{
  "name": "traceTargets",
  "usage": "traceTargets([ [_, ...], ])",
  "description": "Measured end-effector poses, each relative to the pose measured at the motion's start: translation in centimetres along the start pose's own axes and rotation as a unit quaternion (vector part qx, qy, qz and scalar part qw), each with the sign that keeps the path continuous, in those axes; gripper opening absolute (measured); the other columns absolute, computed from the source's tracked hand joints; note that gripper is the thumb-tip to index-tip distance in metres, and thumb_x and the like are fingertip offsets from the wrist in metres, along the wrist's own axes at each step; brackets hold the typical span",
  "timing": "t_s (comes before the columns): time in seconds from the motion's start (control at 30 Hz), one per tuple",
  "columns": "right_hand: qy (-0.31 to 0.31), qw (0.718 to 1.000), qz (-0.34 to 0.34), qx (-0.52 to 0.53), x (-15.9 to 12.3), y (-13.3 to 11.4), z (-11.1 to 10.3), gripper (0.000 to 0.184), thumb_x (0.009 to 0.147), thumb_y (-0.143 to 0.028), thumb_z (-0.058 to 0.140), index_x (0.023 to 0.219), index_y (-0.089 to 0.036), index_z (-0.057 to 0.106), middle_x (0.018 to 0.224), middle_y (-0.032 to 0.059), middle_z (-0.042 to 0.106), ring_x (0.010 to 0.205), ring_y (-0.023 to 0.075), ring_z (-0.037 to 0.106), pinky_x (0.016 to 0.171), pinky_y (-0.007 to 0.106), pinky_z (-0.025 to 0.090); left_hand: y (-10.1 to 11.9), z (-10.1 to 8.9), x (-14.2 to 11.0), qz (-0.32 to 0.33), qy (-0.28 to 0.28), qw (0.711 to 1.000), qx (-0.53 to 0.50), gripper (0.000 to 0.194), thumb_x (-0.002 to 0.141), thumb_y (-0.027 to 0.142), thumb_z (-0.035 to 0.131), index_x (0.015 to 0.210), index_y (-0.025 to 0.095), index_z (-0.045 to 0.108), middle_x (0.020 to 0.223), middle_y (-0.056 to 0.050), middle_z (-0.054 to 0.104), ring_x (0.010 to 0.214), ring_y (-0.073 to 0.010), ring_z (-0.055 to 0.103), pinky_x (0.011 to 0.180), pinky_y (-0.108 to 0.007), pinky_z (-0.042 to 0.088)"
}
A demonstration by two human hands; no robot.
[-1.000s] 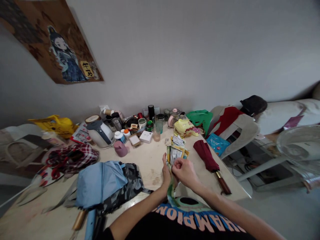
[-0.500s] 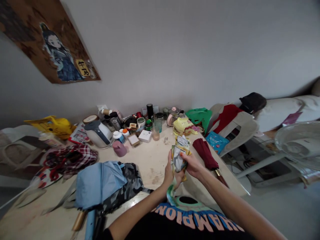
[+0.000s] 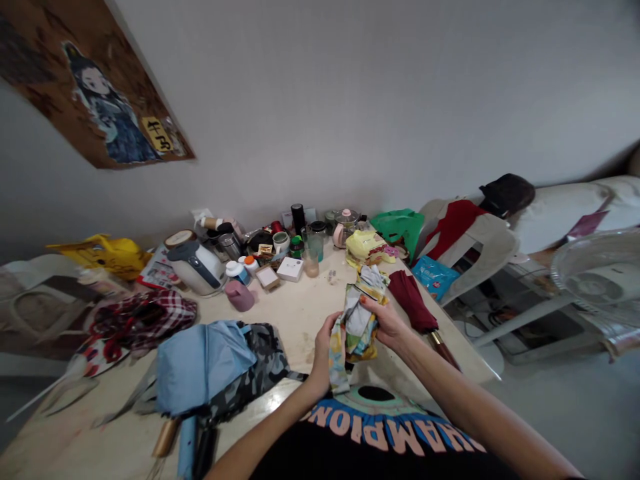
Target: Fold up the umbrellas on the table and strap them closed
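As a furled maroon umbrella (image 3: 413, 300) lies at right on the pale bench (image 3: 305, 313), you grip a crumpled yellow-patterned umbrella (image 3: 360, 320) above the near side, left hand (image 3: 323, 353) curled around its left edge, right hand (image 3: 390, 323) clasping its right, thumb on the grey fabric. A blue umbrella (image 3: 200, 367) lies near left.

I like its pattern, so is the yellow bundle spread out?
No, bunched up: the bundle shows crumpled folds between left hand and right hand.

Pale table (image 3: 305, 310), kettle (image 3: 194, 268), burgundy umbrella (image 3: 412, 301), white box (image 3: 291, 269)
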State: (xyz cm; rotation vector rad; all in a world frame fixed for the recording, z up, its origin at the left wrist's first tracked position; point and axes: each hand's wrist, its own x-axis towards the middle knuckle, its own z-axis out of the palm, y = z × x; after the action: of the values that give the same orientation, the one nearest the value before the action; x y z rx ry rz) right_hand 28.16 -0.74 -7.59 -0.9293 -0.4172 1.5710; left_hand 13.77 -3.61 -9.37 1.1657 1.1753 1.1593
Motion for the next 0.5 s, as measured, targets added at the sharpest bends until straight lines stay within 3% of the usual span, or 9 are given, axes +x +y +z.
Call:
traceTargets([
  [0.1, -0.015, 1.0, 0.008, 0.008, 0.0, -0.1, -0.1, 0.041, 0.052, -0.02, 0.085, 0.09, -0.018, 0.069, 0.082, 0.0023, 0.076, 0.062, 0.0195, 0.07, 0.064, 0.031, 0.059, 0.0, -0.2, 0.2, -0.026, 0.005, 1.0, -0.012, 0.027, 0.072, 0.039, 0.06, 0.087, 0.017, 0.066, 0.094, -0.01, 0.072, 0.094, -0.0256, 0.065, 0.085, -0.034, 0.051],
  [0.3, -0.016, 1.0, 0.016, 0.011, -0.5, -0.4, 0.0, 0.041, 0.051, -0.018, 0.084, 0.089, -0.017, 0.07, 0.082, 0.0027, 0.077, 0.064, 0.0197, 0.071, 0.066, 0.031, 0.06, -0.7, -1.6, 0.3, -0.054, 0.033, 0.997, -0.041, 0.033, 0.062, 0.033, 0.068, 0.091, 0.018, 0.063, 0.084, -0.004, 0.071, 0.078, -0.021, 0.065, 0.073, -0.03, 0.052],
  [0.4, -0.011, 1.0, 0.025, 0.012, -0.5, -0.4, -0.1, 0.038, 0.052, -0.018, 0.083, 0.088, -0.018, 0.07, 0.082, 0.0027, 0.077, 0.064, 0.0197, 0.071, 0.066, 0.031, 0.059, -0.4, -2.1, 0.1, -0.05, 0.023, 0.998, -0.031, 0.028, 0.059, 0.032, 0.07, 0.082, 0.017, 0.064, 0.078, -0.003, 0.07, 0.076, -0.0206, 0.063, 0.072, -0.029, 0.05],
  [0.5, -0.015, 1.0, 0.027, 0.007, -0.5, -0.3, -0.2, 0.036, 0.054, -0.018, 0.081, 0.088, -0.018, 0.069, 0.082, 0.0024, 0.076, 0.065, 0.0201, 0.071, 0.069, 0.033, 0.059, 0.2, -2.4, 0.1, -0.069, 0.011, 0.993, -0.091, 0.029, 0.058, 0.031, 0.068, 0.082, 0.016, 0.065, 0.076, -0.003, 0.07, 0.077, -0.0215, 0.064, 0.075, -0.031, 0.05],
])
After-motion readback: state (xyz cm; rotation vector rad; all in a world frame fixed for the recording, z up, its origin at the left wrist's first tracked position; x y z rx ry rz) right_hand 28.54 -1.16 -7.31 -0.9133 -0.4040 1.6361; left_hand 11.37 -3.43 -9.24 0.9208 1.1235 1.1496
